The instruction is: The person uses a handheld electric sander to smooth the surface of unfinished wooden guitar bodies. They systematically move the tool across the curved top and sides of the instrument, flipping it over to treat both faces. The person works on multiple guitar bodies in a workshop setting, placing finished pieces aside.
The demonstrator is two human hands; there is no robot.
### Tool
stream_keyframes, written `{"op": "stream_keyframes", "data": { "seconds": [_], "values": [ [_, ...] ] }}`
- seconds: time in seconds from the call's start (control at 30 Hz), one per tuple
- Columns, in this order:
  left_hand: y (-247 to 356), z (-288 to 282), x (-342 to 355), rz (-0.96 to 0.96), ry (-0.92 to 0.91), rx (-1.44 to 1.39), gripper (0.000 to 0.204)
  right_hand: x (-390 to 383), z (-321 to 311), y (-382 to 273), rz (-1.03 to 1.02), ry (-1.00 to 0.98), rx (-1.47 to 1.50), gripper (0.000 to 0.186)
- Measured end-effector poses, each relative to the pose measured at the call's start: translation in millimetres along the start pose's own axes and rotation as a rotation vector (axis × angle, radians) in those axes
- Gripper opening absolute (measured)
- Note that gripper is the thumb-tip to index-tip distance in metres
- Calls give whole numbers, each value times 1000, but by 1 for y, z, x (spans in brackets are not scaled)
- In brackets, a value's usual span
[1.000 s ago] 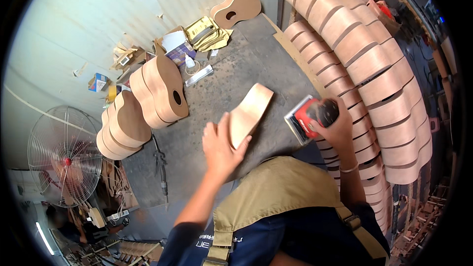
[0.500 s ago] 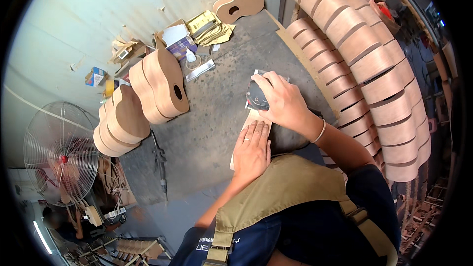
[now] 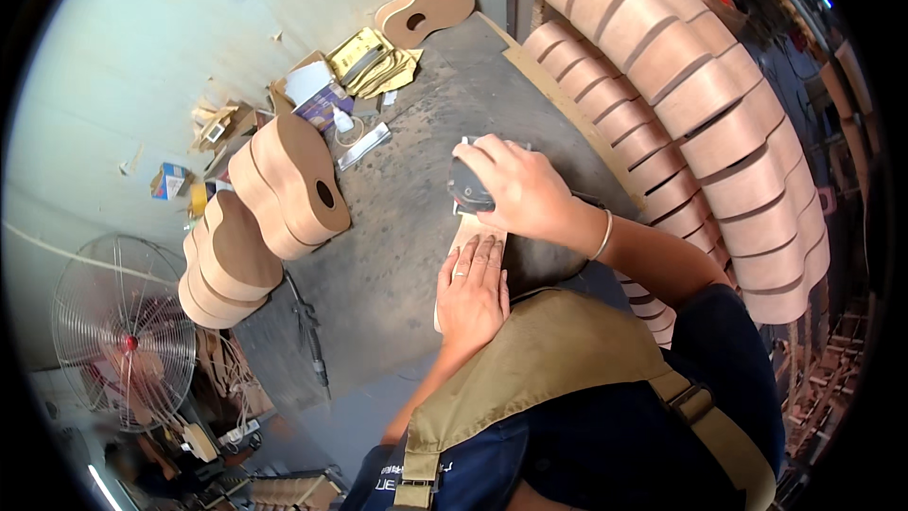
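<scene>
My right hand (image 3: 526,184) wraps over a dark palm sander (image 3: 470,191) from its right side. The sander sits at the far end of a narrow, pale wooden piece (image 3: 480,225) on the dark worktable (image 3: 388,227). Flat on the near part of that piece lies my left hand (image 3: 473,291), fingers stretched toward the sander. Both hands hide much of the wood, and the sander's underside is out of sight.
Small guitar-shaped bodies (image 3: 288,185) stand at the left, another body (image 3: 426,5) at the far end. Yellow sandpaper sheets (image 3: 371,64), a white bottle (image 3: 341,119) and an air blow gun (image 3: 310,331) lie around. Curved wooden bodies (image 3: 705,85) are stacked right; a fan (image 3: 128,336) stands left.
The view has shifted, so the table and most things on it appear farther left and slightly lower. Both hands keep nearly the same places on the sander and the wooden piece.
</scene>
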State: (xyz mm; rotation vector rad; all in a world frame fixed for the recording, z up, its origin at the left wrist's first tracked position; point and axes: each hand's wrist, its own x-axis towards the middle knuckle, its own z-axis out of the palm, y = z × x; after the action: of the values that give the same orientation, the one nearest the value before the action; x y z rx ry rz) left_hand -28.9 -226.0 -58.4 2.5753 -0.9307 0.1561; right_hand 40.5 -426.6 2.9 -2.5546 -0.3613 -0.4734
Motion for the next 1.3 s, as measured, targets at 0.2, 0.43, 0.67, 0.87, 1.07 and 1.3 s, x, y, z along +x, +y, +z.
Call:
{"op": "stream_keyframes", "data": {
  "seconds": [0.2,0.43,0.67,0.87,1.07,1.3],
  "values": [
    [-2,-4,1,32,-46,9,46,2,2,10,-18,-79,34,85],
    [-1,-5,2,20,-65,22,46,40,-5,38,-87,-36,-229,85],
    [5,-13,3,-45,47,-99,40,41,0,42,-35,-320,154,67],
    [4,-20,7,-34,41,-60,40,98,11,144,314,-467,406,67],
    [4,-24,6,-77,4,20,39,72,-6,76,-32,-474,366,75],
    [8,-28,12,-92,-49,49,38,100,43,212,551,-758,857,71]
  ]
}}
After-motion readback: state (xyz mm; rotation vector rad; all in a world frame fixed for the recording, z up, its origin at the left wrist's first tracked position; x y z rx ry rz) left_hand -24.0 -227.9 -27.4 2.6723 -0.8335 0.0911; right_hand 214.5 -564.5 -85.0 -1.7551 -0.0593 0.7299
